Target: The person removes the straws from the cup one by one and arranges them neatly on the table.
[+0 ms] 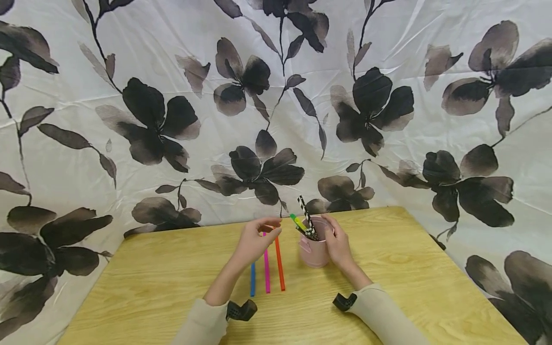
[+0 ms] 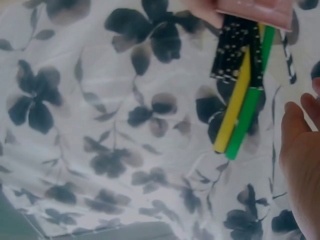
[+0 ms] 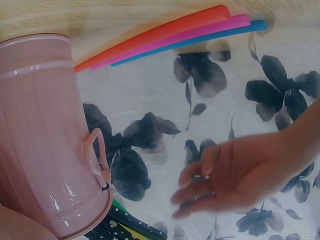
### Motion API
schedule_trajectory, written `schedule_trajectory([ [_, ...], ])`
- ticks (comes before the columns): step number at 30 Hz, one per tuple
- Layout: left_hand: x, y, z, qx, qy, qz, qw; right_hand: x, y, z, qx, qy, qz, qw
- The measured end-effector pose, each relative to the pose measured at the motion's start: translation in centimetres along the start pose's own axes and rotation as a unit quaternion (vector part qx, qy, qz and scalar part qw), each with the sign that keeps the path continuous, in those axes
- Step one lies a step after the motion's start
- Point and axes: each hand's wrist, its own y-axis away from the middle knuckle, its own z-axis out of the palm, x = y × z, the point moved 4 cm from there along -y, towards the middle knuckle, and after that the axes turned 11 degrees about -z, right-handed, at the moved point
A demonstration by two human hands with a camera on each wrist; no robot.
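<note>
A pink metal bucket (image 1: 314,253) with a small side handle stands on the table. My right hand (image 1: 338,242) grips it at the right side of its rim. Inside are black polka-dot straws (image 2: 235,50), a yellow straw (image 2: 232,117), a green straw (image 2: 243,125) and a black-and-white striped straw (image 1: 305,211). My left hand (image 1: 256,242) hovers left of the bucket, fingers loosely bent and thumb apart, with nothing seen between them. Below it a blue straw (image 1: 253,280), a pink straw (image 1: 267,273) and an orange straw (image 1: 280,268) lie side by side.
The light wooden table (image 1: 172,278) ends at the back against a white cloth (image 1: 310,143) printed with dark flowers. A black wrist device (image 1: 241,310) sits at my left cuff and another device (image 1: 345,302) at my right cuff.
</note>
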Motion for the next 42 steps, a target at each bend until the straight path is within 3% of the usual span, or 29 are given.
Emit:
schedule_trajectory([
  [13,1.8,-0.1,3.5,-0.054,0.053,0.018,0.997,0.2,0.7,-0.1,0.001,0.019,0.014,0.9997],
  [24,2.5,-0.6,4.7,-0.036,0.083,0.065,0.9938,0.0,0.1,-0.3,0.008,0.022,-0.002,0.9997],
  [28,3.3,-0.5,4.1,0.012,0.103,0.106,0.9889,0.0,-0.2,-0.4,0.007,0.023,-0.008,0.9997],
  [34,5.1,-0.7,1.9,0.105,0.134,0.189,0.9672,-0.3,-0.9,-0.7,0.012,0.017,-0.019,0.9996],
  [38,5.5,-0.3,-0.2,0.168,0.173,0.2,0.9496,-1.0,-0.2,-0.2,-0.008,0.012,-0.009,0.9999],
  [42,6.4,-0.3,-2.4,0.201,0.21,0.212,0.933,-2.8,0.3,0.0,-0.002,-0.002,-0.014,0.9999],
])
